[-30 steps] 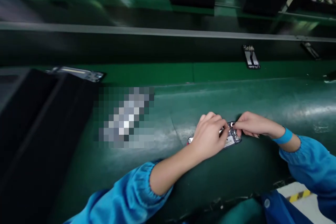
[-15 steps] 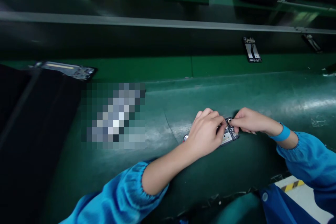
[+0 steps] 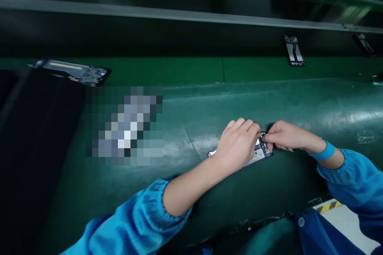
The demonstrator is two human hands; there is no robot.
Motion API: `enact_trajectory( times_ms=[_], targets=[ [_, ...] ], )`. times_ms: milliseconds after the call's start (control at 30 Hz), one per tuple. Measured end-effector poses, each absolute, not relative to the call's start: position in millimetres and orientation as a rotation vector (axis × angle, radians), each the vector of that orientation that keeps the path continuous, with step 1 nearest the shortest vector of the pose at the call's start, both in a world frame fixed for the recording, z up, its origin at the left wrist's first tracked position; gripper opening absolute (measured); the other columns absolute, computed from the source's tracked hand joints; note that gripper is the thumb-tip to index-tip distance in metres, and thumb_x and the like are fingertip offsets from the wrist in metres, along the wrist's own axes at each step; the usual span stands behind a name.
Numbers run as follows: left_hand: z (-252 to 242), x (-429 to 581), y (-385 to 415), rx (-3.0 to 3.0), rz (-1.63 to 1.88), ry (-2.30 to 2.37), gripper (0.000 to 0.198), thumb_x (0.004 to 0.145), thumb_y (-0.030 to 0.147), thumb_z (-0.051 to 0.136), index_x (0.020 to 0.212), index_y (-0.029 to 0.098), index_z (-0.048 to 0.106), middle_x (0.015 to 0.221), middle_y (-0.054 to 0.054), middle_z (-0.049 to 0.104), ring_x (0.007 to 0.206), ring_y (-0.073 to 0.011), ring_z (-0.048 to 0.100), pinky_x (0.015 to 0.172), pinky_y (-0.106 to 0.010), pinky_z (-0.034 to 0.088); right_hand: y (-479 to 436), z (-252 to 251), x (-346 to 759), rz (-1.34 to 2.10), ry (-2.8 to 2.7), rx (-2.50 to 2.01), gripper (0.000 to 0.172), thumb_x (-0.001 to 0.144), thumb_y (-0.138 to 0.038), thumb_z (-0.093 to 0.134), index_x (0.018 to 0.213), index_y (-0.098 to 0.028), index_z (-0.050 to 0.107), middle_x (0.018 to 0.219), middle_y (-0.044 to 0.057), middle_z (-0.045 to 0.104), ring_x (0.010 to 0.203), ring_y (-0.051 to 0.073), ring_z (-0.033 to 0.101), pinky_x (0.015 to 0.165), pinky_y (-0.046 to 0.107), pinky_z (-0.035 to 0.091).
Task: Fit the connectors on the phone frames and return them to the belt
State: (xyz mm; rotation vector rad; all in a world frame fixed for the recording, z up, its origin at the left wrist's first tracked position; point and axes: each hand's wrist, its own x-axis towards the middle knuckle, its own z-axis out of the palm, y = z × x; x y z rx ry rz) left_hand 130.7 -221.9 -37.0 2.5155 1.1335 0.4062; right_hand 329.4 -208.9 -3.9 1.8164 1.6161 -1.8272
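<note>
An opened phone (image 3: 259, 155) lies slantwise on the green work surface, with bare circuit parts showing at its right end. My left hand (image 3: 236, 143) arches over the phone and covers its middle. Its fingers are drawn together near the circuit end; whatever they hold is hidden. From the right, my right hand (image 3: 283, 135) reaches in with its fingers closed in a pinch at the phone's upper right corner. I cannot make out what is between those fingertips. A blue band circles my right wrist.
Another opened phone (image 3: 295, 51) lies on the green strip behind, and one more (image 3: 364, 44) is farther right. At left, an opened phone (image 3: 72, 71) rests on a dark box-like thing (image 3: 44, 127). A pixelated patch (image 3: 125, 127) hides an object. A metal rail (image 3: 167, 15) crosses the back.
The camera view has shifted slightly. My left hand's fingertips have moved a little and hide more near the phone's circuit end. My right hand keeps its pinch at the corner.
</note>
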Motion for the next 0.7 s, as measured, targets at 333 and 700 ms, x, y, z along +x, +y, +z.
enact_trajectory(
  times_ms=[333,700],
  targets=[
    [-29,123,-230,2.537,0.498,1.177,0.022,0.103,0.027,0.049,0.11,0.018,0.068,0.106,-0.008,0.068,0.099,-0.026,0.057,0.082,-0.041,0.04,-226,8,337,-1.777,2.167,1.825,0.037,0.098,-0.036,0.055,0.074,-0.017,0.074,0.067,0.001,0.06,0.062,0.014,0.053,0.057,0.024,0.04],
    [-34,85,-246,2.716,0.422,0.821,0.047,0.103,0.048,0.049,0.144,0.026,0.058,0.159,-0.01,0.043,0.147,-0.0379,0.036,0.121,-0.063,0.022,-282,3,331,-1.007,3.023,1.571,0.03,0.111,-0.03,0.046,0.096,-0.017,0.069,0.088,0.008,0.067,0.078,0.021,0.058,0.075,0.035,0.047]
  ],
)
